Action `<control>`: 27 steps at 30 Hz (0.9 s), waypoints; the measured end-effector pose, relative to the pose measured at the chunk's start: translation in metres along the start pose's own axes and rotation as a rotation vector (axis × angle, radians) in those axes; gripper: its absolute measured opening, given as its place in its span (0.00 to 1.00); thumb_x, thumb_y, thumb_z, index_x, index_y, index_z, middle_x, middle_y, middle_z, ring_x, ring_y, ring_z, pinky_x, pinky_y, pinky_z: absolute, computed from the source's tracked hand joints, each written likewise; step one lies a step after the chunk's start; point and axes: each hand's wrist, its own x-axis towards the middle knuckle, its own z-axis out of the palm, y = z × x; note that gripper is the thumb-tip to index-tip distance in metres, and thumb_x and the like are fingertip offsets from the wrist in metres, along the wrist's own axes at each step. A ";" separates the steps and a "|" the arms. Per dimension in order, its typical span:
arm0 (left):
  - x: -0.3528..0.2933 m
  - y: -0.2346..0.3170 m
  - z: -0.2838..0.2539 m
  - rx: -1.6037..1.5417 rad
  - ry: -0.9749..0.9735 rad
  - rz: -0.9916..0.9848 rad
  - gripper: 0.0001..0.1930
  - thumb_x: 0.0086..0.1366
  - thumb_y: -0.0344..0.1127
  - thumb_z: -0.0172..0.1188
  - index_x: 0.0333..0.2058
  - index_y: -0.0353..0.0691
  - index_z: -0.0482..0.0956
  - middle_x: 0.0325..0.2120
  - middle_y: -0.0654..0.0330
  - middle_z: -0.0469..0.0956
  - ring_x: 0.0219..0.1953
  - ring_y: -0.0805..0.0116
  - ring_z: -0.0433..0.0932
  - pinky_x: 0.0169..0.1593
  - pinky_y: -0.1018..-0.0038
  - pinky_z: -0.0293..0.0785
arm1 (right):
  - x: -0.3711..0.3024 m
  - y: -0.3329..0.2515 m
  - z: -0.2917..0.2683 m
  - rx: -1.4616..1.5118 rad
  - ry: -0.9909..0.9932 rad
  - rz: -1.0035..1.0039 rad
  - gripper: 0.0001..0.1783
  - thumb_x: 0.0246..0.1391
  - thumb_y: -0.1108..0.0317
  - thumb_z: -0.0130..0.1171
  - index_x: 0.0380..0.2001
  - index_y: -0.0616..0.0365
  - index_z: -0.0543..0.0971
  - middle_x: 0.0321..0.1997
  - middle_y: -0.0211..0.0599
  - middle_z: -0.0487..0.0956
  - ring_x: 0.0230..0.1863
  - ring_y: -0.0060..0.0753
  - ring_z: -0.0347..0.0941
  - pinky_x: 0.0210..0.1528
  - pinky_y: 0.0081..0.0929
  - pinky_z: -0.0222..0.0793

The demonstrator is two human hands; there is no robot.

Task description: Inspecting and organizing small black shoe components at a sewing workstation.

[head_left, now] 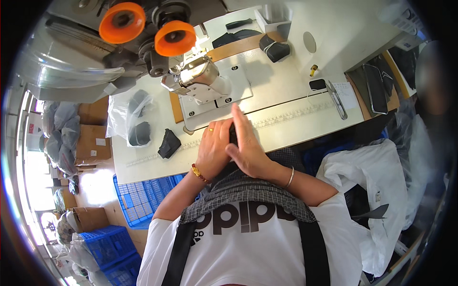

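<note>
Two hands meet at the near edge of the white table (296,119), right in front of the sewing machine (200,78). We see the left hand (214,148) curled around a small dark piece (233,136), fingers wrapped over its left side, a ring on one finger and a beaded bracelet at the wrist. The right hand (248,148) lies flat and stretched against the same dark piece from the right, fingers pointing up toward the machine's metal plate (214,100); a thin bangle sits on that wrist. The dark piece is squeezed between both hands, mostly hidden, only a narrow strip showing between the fingers. We cannot tell its full shape.

Left of the hands, well apart, a folded black piece (169,143) rests on the table, and further left a clear plastic bag (136,117) holds more dark pieces. A ruler strip (286,117) runs along the table edge just beyond the fingertips. To the right, a metal clip-like tool (336,100) lies near a small black object (317,84). Behind the plate, a black bundle (275,49) sits on a wooden board (238,47). Two orange spools (148,28) stand on top of the machine. A blue crate (143,198) sits on the floor below the table, and a white plastic bag (377,190) hangs at the person's right side.
</note>
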 end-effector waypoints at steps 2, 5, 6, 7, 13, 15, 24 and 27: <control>-0.003 0.001 0.003 0.051 0.052 0.073 0.25 0.60 0.34 0.58 0.55 0.33 0.68 0.48 0.50 0.75 0.49 0.49 0.73 0.55 0.59 0.69 | 0.001 0.000 0.001 0.005 0.013 0.024 0.54 0.67 0.34 0.38 0.71 0.75 0.40 0.76 0.67 0.43 0.77 0.64 0.39 0.76 0.50 0.35; -0.004 0.000 0.005 0.074 0.110 0.095 0.25 0.60 0.34 0.58 0.55 0.34 0.69 0.47 0.50 0.75 0.49 0.51 0.74 0.55 0.59 0.68 | 0.000 -0.003 0.003 0.080 -0.059 0.086 0.55 0.66 0.31 0.35 0.72 0.72 0.39 0.77 0.62 0.43 0.78 0.59 0.38 0.77 0.46 0.35; -0.003 -0.001 0.006 0.113 0.140 0.125 0.25 0.60 0.34 0.58 0.55 0.34 0.69 0.46 0.51 0.75 0.48 0.51 0.74 0.55 0.59 0.68 | 0.001 -0.004 0.004 0.090 -0.047 0.085 0.53 0.67 0.33 0.36 0.72 0.73 0.41 0.76 0.64 0.45 0.77 0.60 0.41 0.76 0.47 0.36; -0.002 -0.002 0.005 0.112 0.143 0.120 0.25 0.60 0.34 0.58 0.55 0.34 0.69 0.46 0.51 0.75 0.48 0.51 0.74 0.55 0.59 0.68 | 0.002 -0.005 0.004 0.099 -0.036 0.083 0.52 0.68 0.35 0.38 0.71 0.74 0.43 0.74 0.67 0.47 0.76 0.62 0.43 0.76 0.47 0.38; 0.007 0.001 -0.002 0.112 0.068 0.112 0.23 0.59 0.33 0.57 0.54 0.34 0.71 0.41 0.52 0.75 0.45 0.53 0.74 0.51 0.60 0.69 | 0.009 -0.009 -0.005 0.242 0.022 0.106 0.47 0.69 0.37 0.38 0.70 0.71 0.49 0.70 0.63 0.53 0.73 0.57 0.49 0.75 0.45 0.41; 0.006 -0.005 0.007 0.079 0.099 0.093 0.23 0.58 0.33 0.57 0.53 0.35 0.71 0.40 0.53 0.75 0.44 0.53 0.74 0.50 0.61 0.69 | 0.006 -0.006 -0.003 0.218 0.005 0.126 0.47 0.69 0.37 0.38 0.70 0.71 0.49 0.70 0.62 0.53 0.73 0.57 0.49 0.75 0.45 0.41; -0.012 -0.023 -0.010 -1.378 -0.045 -0.432 0.36 0.67 0.68 0.50 0.55 0.37 0.70 0.47 0.55 0.77 0.48 0.62 0.77 0.52 0.62 0.74 | 0.022 -0.025 -0.032 0.329 0.132 0.028 0.31 0.71 0.46 0.42 0.61 0.64 0.66 0.61 0.47 0.66 0.63 0.40 0.62 0.68 0.36 0.55; -0.016 -0.008 -0.015 -2.208 -0.060 -0.615 0.41 0.65 0.74 0.42 0.55 0.38 0.72 0.48 0.58 0.77 0.48 0.64 0.76 0.54 0.64 0.72 | 0.019 -0.020 -0.031 0.359 0.095 0.047 0.22 0.68 0.56 0.51 0.55 0.63 0.71 0.54 0.42 0.70 0.56 0.34 0.68 0.61 0.32 0.62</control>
